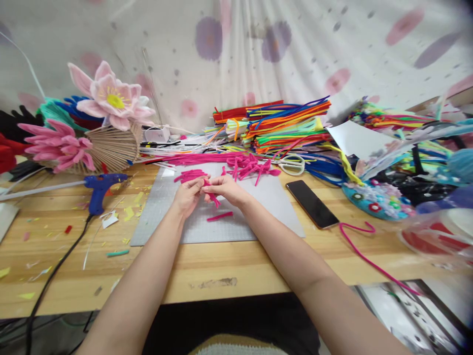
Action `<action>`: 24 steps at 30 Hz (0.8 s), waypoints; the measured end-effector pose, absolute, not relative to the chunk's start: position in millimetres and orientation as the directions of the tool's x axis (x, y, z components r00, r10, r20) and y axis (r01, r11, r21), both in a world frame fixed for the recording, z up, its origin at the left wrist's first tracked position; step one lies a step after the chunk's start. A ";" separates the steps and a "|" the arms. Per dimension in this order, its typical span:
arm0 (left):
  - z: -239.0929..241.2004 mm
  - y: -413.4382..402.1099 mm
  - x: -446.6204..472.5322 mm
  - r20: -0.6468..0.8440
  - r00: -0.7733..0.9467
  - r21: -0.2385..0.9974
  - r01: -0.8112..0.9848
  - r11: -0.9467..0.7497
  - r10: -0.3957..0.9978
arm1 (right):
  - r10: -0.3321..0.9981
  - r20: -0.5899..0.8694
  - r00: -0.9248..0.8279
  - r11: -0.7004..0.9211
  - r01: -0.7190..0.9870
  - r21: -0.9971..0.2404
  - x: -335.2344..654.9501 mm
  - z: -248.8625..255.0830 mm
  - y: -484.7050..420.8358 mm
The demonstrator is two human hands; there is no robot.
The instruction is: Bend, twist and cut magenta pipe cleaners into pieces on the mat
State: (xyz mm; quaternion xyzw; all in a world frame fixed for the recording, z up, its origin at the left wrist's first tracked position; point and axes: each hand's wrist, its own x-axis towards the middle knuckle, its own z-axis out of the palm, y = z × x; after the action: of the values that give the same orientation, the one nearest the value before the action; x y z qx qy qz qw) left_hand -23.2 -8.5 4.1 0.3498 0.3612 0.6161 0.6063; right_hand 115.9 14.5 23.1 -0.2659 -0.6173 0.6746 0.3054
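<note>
Over the grey cutting mat [266, 217], my left hand [189, 195] and my right hand [228, 190] meet and pinch a short bundle of magenta pipe cleaners [213, 198] between their fingertips. Part of the bundle is hidden behind the fingers. One cut magenta piece [220, 216] lies on the mat just below the hands. Behind my left hand is a small pile of short magenta pieces [191, 175]. Several twisted magenta pipe cleaner shapes [249, 167] lie behind my right hand, at the mat's far edge.
A blue glue gun [100, 192] rests on the left, its black cord running off the front edge. White-handled scissors [291, 164] and a phone [311, 203] lie to the right. Bundled colourful pipe cleaners [288, 125] fill the back. Pipe-cleaner flowers [111, 98] stand back left.
</note>
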 end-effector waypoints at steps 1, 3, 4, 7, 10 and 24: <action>4.2 -8.3 -23.2 -0.010 -0.027 0.869 -0.495 -0.005 1.000 | 0.740 0.018 -0.672 -0.053 -0.085 -0.995 115.6 23.1 14.3; 3.8 -7.7 -23.4 -0.010 -0.045 0.870 -0.492 -0.014 0.999 | 0.742 0.015 -0.670 -0.059 -0.088 -0.994 115.0 22.7 14.3; 3.3 -7.2 -23.6 -0.006 -0.060 0.872 -0.490 -0.025 0.998 | 0.742 0.013 -0.670 -0.060 -0.086 -0.995 114.7 22.4 14.5; 0.3 -4.7 -24.5 0.015 -0.129 0.875 -0.478 -0.075 0.992 | 0.741 0.000 -0.671 -0.065 -0.071 -0.995 113.5 20.4 15.7; -1.9 -2.8 -25.0 -0.018 -0.196 0.882 -0.464 -0.077 0.980 | 0.736 -0.036 -0.676 -0.107 -0.063 -0.992 111.6 16.3 18.0; 0.9 -5.1 -19.0 -0.074 -0.158 0.888 -0.461 -0.007 0.985 | 0.688 -0.069 -0.722 -0.294 -0.190 -0.937 106.4 8.1 15.4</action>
State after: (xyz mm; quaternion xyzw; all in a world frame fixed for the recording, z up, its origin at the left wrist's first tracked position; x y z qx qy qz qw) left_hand -19.0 -5.1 0.9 0.3141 0.4172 0.6365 0.5677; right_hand 106.4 15.4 8.1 -0.2392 -0.5209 0.7679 0.2860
